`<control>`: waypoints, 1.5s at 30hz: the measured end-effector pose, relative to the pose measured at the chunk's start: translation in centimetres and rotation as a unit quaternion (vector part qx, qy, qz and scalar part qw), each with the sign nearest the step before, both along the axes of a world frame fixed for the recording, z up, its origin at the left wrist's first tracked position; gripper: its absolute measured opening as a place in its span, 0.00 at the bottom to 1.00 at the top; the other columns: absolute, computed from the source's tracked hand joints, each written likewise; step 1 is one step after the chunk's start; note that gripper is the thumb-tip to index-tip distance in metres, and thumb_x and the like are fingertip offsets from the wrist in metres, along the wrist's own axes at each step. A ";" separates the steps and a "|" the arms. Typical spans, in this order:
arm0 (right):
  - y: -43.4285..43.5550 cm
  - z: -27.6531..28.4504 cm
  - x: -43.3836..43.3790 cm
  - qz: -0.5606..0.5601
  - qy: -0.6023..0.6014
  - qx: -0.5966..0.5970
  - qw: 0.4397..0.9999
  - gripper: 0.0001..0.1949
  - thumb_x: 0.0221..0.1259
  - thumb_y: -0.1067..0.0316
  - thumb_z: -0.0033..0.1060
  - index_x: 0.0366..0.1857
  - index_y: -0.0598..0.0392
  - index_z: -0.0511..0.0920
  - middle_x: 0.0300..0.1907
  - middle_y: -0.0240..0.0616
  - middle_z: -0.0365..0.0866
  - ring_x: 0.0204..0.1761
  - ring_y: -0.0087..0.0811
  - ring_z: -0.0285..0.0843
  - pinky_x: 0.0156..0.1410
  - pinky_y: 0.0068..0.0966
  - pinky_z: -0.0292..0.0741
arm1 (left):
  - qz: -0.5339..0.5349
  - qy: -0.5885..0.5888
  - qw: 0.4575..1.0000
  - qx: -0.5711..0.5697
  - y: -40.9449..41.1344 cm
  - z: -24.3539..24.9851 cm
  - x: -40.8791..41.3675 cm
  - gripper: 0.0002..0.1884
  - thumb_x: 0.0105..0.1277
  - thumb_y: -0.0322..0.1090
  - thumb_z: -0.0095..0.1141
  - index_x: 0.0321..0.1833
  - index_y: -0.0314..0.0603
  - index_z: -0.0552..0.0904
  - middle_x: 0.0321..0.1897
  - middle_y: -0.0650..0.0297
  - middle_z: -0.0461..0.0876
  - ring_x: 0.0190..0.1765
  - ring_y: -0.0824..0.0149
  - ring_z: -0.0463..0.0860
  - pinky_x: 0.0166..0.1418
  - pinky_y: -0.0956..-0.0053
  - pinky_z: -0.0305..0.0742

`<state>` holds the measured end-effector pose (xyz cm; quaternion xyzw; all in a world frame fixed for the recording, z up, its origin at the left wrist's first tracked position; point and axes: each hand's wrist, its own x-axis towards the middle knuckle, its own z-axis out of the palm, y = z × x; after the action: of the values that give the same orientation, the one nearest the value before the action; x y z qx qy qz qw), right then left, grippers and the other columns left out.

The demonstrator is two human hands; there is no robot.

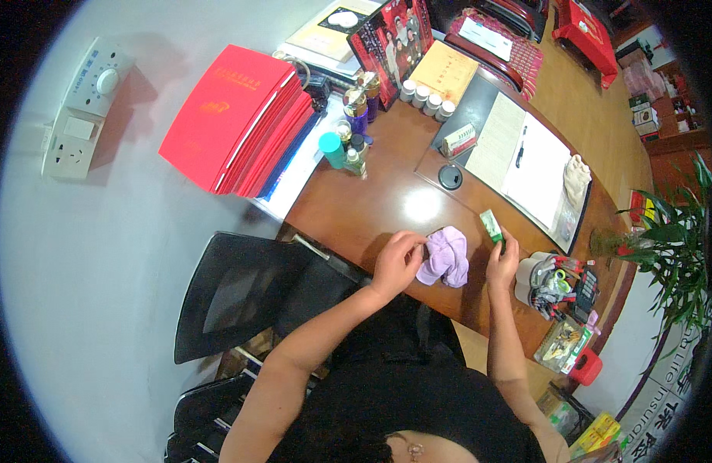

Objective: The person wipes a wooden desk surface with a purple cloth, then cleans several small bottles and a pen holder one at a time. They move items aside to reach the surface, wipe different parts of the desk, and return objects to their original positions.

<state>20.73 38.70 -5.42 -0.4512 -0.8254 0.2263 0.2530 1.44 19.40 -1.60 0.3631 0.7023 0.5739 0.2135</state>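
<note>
On the wooden desk [356, 214], near its front edge, lies a crumpled lilac cloth [446, 257]. My left hand [397, 260] is just left of the cloth, its fingers curled towards the thumb at the cloth's edge; whether they pinch the fabric cannot be told. To the right of the cloth, my right hand [502, 259] grips a small green and white box [491, 226] by its lower end, and the box's upper end sticks out past the fingertips. A round black grommet [450, 177] sits in the desk beyond the cloth.
Pen organiser [529, 278] and calculator [585, 292] stand right of my right hand. Farther back are a writing pad [538, 168] with a pen, a small carton [459, 140] and several white bottles [432, 104]. Red folders [234, 116] are stacked at the left, beside small bottles [332, 149].
</note>
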 end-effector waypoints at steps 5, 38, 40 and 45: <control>-2.5 3.9 -5.5 0.103 0.156 -0.399 0.898 0.14 0.71 0.72 0.57 0.58 0.60 0.80 0.53 0.42 0.84 0.55 0.32 0.81 0.63 0.30 0.76 | 0.013 -0.356 0.934 0.029 0.3 1.5 -1.3 0.13 0.71 0.26 0.61 0.55 0.29 0.81 0.51 0.59 0.81 0.38 0.73 0.84 0.37 0.77 0.79; -5.8 0.2 -9.5 0.215 -0.037 0.059 0.974 0.12 0.54 0.72 0.59 0.43 0.54 0.83 0.54 0.42 0.82 0.57 0.48 0.77 0.66 0.42 0.74 | 0.111 0.321 0.932 -0.127 3.3 9.5 -22.3 0.10 0.65 0.29 0.63 0.48 0.33 0.84 0.40 0.50 0.85 0.44 0.49 0.85 0.51 0.61 0.78; -5.8 0.2 -9.6 0.215 -0.031 0.058 0.974 0.12 0.54 0.72 0.59 0.43 0.54 0.83 0.54 0.42 0.82 0.57 0.48 0.77 0.65 0.42 0.74 | 0.090 0.329 0.933 -0.117 3.3 9.6 -22.4 0.10 0.65 0.28 0.63 0.47 0.34 0.84 0.40 0.50 0.85 0.45 0.49 0.85 0.52 0.61 0.78; -5.8 0.3 -9.6 0.219 -0.030 0.061 0.973 0.12 0.54 0.72 0.59 0.43 0.54 0.82 0.54 0.43 0.82 0.56 0.48 0.77 0.65 0.42 0.74 | -0.014 0.324 0.940 -0.107 3.1 10.1 -23.8 0.09 0.65 0.25 0.61 0.48 0.35 0.84 0.42 0.51 0.84 0.50 0.48 0.84 0.56 0.60 0.77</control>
<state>11.12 32.91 -5.14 -0.2499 -0.9235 0.2116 0.1999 -22.34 22.49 8.55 0.5138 0.7859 0.3436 0.0199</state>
